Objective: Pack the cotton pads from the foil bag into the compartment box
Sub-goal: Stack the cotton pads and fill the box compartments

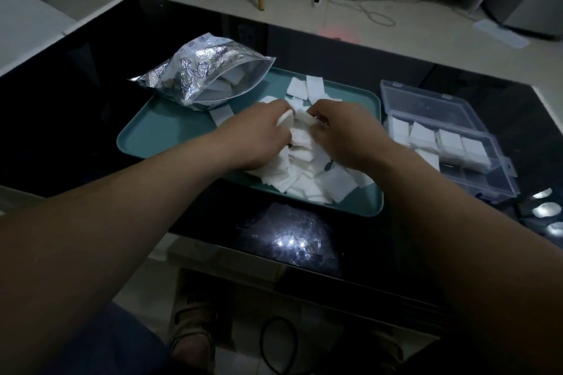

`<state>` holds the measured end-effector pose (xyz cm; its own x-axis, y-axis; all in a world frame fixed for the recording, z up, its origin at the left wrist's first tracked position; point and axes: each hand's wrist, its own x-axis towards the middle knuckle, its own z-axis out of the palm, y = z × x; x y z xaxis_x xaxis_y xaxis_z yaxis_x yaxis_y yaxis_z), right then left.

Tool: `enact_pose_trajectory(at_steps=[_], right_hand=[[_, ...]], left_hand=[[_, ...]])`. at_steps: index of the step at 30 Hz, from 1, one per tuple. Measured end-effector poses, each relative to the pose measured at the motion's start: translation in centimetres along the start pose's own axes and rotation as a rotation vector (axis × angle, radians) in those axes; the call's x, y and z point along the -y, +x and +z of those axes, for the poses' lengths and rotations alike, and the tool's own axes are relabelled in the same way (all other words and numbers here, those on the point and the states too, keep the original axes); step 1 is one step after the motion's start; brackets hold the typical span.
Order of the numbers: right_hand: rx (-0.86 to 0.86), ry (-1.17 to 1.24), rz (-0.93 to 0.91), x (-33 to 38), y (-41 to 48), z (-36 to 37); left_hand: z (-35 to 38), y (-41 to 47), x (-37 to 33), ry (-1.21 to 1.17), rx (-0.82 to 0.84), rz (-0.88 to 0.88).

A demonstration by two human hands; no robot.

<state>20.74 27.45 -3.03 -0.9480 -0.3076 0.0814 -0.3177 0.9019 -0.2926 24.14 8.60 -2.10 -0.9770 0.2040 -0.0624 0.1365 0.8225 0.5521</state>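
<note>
On the tray (170, 134), the left hand (262, 138) and right hand (347, 137) each grip cotton pads (304, 175). The foil bag (198, 70) overlaps its far-left corner; the compartment box (432, 103) sits just right.

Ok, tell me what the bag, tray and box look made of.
Bag: crinkled metallic foil, shiny, with a clear front. Tray: probably plastic, matte teal, smooth moulded rim. Box: clear hard plastic; pads show through it.
</note>
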Motion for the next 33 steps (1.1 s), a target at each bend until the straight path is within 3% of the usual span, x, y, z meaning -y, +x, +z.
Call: enact_pose_trajectory(at_steps=[4, 10, 12, 18, 23, 29, 33], right_hand=[[-0.038, -0.008, -0.042, -0.7, -0.9, -0.9], [-0.186, -0.083, -0.059, -1.4, -2.9, -4.0], [-0.172, -0.083, -0.024, -1.7, -3.9, -4.4], [-0.171, 0.121, 0.143, -1.2, -6.3, -4.1], [-0.206, 0.124, 0.088, 1.4, -7.2, -3.4], [-0.095, 0.252, -0.057, 2.1, -7.7, -3.3], [-0.188, 0.237, 0.033, 1.9, -7.3, -3.4]], left_hand=[[0.6, 0.0, 0.1, 0.042, -0.016, 0.007], [-0.6, -0.3, -1.5, -0.237, -0.135, -0.018], [-0.5, -0.6, -2.3, -0.387, -0.113, -0.065], [1.8, -1.3, -4.2, -1.124, 0.063, -0.313], [2.5, -1.6, -5.5, -1.276, 0.246, -0.305], [2.0, -1.5, -4.8, -1.454, 0.241, -0.423], [1.5, -2.1, -4.9, -1.519, 0.228, -0.407]])
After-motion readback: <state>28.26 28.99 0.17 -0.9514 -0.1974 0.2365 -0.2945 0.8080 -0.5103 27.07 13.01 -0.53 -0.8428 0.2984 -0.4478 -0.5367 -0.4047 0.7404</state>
